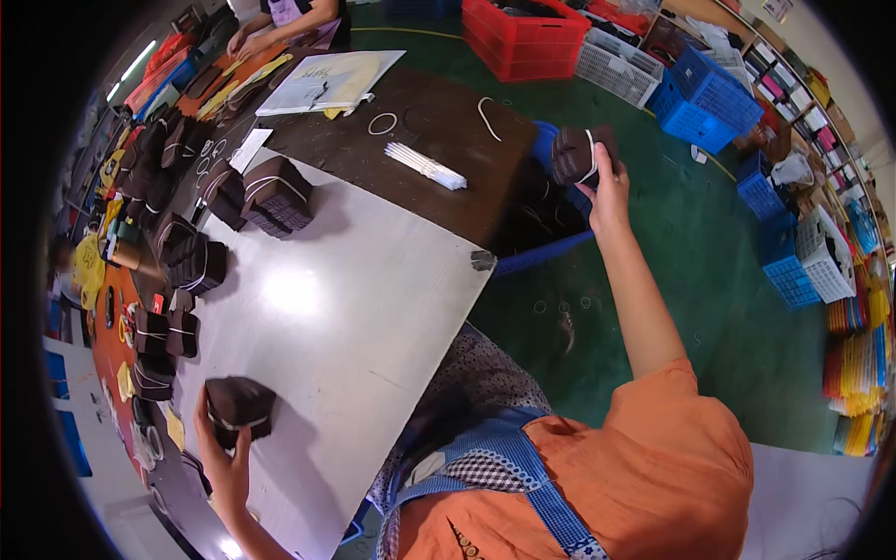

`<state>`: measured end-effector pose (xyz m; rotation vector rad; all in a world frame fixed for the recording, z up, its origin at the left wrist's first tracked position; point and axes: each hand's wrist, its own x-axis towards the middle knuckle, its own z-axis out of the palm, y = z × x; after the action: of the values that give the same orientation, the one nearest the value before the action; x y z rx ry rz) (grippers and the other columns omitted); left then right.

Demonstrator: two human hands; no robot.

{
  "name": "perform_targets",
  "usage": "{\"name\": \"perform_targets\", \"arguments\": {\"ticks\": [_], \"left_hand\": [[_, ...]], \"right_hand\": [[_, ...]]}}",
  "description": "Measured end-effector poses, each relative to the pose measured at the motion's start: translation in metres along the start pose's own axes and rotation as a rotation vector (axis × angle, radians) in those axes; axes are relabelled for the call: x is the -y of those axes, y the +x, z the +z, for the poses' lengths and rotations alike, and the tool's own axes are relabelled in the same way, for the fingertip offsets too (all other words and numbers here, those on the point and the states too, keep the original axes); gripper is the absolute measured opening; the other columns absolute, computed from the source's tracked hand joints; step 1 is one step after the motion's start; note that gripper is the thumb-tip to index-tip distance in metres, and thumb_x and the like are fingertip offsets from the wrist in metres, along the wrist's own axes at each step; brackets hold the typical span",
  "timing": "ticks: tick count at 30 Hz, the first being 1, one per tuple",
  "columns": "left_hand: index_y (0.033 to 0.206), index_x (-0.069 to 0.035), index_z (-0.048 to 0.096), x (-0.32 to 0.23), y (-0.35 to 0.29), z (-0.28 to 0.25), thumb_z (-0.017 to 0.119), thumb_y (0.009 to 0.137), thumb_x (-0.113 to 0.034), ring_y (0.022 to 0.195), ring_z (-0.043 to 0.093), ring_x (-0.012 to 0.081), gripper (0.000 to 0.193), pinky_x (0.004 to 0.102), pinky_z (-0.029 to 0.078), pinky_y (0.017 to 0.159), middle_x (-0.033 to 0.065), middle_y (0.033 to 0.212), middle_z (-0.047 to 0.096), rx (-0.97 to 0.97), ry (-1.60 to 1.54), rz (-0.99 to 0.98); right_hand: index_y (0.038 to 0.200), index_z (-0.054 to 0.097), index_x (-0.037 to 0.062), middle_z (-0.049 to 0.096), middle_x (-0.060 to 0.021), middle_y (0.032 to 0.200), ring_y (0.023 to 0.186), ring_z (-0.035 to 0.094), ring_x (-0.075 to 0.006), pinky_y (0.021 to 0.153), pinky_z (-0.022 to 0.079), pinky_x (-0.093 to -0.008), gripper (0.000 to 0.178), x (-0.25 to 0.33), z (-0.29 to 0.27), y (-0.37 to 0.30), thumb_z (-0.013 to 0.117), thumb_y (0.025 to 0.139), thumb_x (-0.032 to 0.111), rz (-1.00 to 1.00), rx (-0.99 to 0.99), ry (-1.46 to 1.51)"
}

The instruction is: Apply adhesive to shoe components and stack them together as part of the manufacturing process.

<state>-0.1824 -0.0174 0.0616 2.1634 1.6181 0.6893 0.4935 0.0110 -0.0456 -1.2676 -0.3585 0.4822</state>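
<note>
My left hand [224,459] is closed on a dark brown bundle [241,401] tied with a pale band, at the near left of the pale tabletop. Out to the right, my right hand [609,194] grips another dark brown banded bundle [571,154]. That one is held up above a blue bin [541,257] with dark contents and a few pale loops. Along the table's left side stand several similar brown bundles [277,198], stacked in layers and banded.
A bunch of white sticks [426,166] and a white loop [382,123] lie on the dark tabletop [457,103]. A co-worker's arms [289,30] show at the back left. Red crates [523,42] and blue crates [695,103] stand on the green floor.
</note>
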Motion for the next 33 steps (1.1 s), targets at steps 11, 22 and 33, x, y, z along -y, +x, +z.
{"name": "perform_targets", "arguments": {"ticks": [11, 22, 33], "left_hand": [[0.15, -0.005, 0.051, -0.115, -0.013, 0.099, 0.087, 0.073, -0.015, 0.145, 0.045, 0.0451, 0.086, 0.0523, 0.038, 0.12, 0.0216, 0.156, 0.048, 0.324, 0.304, 0.314], [0.15, -0.009, 0.053, -0.083, -0.017, 0.104, 0.074, 0.086, -0.054, 0.143, 0.047, 0.044, 0.081, 0.0604, 0.033, 0.119, 0.0236, 0.153, 0.049, 0.511, 0.277, 0.313], [0.146, -0.022, 0.061, -0.081, -0.003, 0.107, 0.064, 0.096, -0.055, 0.14, 0.052, 0.0214, 0.06, 0.047, 0.034, 0.118, 0.002, 0.15, 0.06, 0.526, 0.226, 0.258]], "right_hand": [[0.129, 0.066, 0.0006, 0.076, -0.0101, 0.118, 0.107, 0.07, -0.0186, 0.094, 0.052, -0.0306, 0.039, -0.069, 0.011, 0.018, 0.065, 0.105, 0.031, -0.07, 0.203, -0.248], [0.139, 0.061, 0.0011, 0.074, -0.013, 0.101, 0.092, 0.073, -0.0182, 0.086, 0.057, -0.0325, 0.031, 0.009, 0.285, -0.04, 0.047, 0.113, 0.011, -0.579, 1.327, -0.255], [0.115, 0.071, 0.0003, 0.076, -0.0082, 0.095, 0.078, 0.073, -0.0144, 0.074, 0.057, -0.0292, 0.017, -0.07, 0.511, -0.022, 0.063, 0.105, 0.012, -0.303, 1.441, -0.51]]}}
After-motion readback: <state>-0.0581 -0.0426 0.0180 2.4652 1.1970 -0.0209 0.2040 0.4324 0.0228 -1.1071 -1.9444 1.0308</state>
